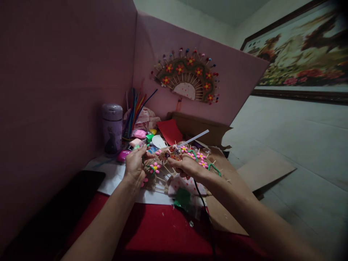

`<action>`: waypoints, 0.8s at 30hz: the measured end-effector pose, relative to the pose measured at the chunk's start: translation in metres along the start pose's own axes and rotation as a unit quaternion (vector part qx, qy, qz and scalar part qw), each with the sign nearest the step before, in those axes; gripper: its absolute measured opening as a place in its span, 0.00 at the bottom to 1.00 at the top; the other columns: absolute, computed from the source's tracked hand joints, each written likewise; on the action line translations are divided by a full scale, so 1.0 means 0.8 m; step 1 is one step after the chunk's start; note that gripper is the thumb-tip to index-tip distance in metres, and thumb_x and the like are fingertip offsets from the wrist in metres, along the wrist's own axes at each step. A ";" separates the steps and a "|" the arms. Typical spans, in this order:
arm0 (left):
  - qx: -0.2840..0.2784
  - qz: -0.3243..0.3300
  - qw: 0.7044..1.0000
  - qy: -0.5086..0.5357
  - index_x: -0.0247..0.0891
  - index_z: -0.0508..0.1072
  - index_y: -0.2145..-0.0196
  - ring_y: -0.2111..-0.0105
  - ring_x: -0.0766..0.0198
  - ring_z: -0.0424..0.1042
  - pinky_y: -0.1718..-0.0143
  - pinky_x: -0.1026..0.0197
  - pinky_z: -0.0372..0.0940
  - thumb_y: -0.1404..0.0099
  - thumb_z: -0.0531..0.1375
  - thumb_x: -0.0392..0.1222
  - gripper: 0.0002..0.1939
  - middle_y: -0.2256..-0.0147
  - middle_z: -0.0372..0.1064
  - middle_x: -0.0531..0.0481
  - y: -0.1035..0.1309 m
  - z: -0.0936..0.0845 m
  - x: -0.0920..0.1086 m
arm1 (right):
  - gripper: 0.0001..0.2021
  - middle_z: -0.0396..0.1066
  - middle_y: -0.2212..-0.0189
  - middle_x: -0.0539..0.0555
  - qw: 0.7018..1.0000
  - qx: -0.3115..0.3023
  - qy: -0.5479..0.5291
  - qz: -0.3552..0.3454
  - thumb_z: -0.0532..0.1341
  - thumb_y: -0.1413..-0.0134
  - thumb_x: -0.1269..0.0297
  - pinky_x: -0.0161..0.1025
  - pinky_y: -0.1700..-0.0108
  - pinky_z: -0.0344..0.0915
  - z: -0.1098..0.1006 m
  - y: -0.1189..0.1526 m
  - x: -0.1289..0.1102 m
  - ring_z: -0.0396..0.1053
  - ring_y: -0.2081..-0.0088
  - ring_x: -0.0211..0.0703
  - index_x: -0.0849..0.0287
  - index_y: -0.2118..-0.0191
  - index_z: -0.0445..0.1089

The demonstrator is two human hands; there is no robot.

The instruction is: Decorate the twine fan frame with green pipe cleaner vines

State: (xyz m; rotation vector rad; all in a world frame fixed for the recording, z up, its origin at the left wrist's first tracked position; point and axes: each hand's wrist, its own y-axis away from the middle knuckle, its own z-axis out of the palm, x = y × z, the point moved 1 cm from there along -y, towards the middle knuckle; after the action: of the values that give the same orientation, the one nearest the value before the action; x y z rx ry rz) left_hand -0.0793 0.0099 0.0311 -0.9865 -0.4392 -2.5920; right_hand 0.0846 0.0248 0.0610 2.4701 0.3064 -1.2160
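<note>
A fan-shaped craft (163, 174) with pink clay flowers, green strands and thin sticks lies on white paper, below my hands. My right hand (185, 166) is wrapped round a patterned tool (172, 154) that a pale glue stick (194, 137) pokes out of; a black cord (202, 203) hangs below that hand. My left hand (136, 161) is closed, its fingertips pinched near a bit of green at the craft's upper left. What exactly it holds is too small to make out.
A purple cup (112, 127) stands at the left beside pipe cleaners (134, 112) and clay packets (140, 133). Behind are red paper (170, 131) and cardboard (201, 125). A finished-looking fan (187, 78) hangs on the pink panel. Green wrapping (183, 198) lies in front on the red cloth (160, 232).
</note>
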 end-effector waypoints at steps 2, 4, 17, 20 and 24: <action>0.008 0.013 1.000 -0.012 0.31 0.71 0.77 0.85 0.67 0.66 0.80 0.66 0.64 0.44 0.60 0.33 0.05 0.87 0.64 0.52 -0.001 -0.001 -0.001 | 0.22 0.54 0.87 0.43 1.000 -0.006 -0.016 -0.009 0.58 0.49 0.46 0.29 0.87 0.47 0.000 0.000 0.002 0.51 0.88 0.28 0.57 0.80 0.53; 0.015 0.027 0.999 -0.022 0.31 0.71 0.78 0.86 0.68 0.64 0.81 0.67 0.62 0.46 0.62 0.34 0.06 0.87 0.64 0.52 -0.002 -0.002 -0.001 | 0.23 0.52 0.87 0.43 0.999 -0.018 -0.041 -0.022 0.57 0.49 0.45 0.29 0.86 0.45 0.000 0.000 0.005 0.49 0.87 0.28 0.57 0.81 0.52; -0.033 0.002 0.999 0.039 0.31 0.71 0.73 0.86 0.74 0.61 0.83 0.72 0.58 0.39 0.57 0.33 0.06 0.84 0.62 0.55 0.005 0.000 0.006 | 0.21 0.54 0.86 0.42 0.995 -0.018 -0.095 -0.036 0.58 0.50 0.44 0.29 0.88 0.44 0.001 -0.004 0.018 0.49 0.88 0.27 0.58 0.76 0.58; -0.062 -0.051 0.995 0.052 0.32 0.70 0.71 0.86 0.72 0.61 0.83 0.70 0.59 0.35 0.54 0.35 0.08 0.84 0.61 0.55 0.007 0.001 0.009 | 0.22 0.56 0.86 0.43 0.996 -0.010 -0.073 -0.040 0.58 0.49 0.45 0.30 0.87 0.47 0.003 -0.004 0.017 0.51 0.88 0.28 0.58 0.78 0.57; -0.080 -0.085 0.992 0.051 0.34 0.69 0.70 0.85 0.70 0.62 0.82 0.68 0.61 0.34 0.53 0.35 0.08 0.84 0.62 0.55 0.011 0.002 0.013 | 0.23 0.55 0.87 0.43 0.997 -0.010 -0.057 -0.053 0.59 0.50 0.44 0.29 0.86 0.48 0.006 -0.006 0.017 0.51 0.87 0.28 0.58 0.81 0.56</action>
State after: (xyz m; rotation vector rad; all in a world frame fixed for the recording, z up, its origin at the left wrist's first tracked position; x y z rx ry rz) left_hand -0.0820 0.0005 0.0405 -0.8952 -0.3053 -2.8530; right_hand 0.0875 0.0278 0.0459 2.3826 0.4204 -1.3834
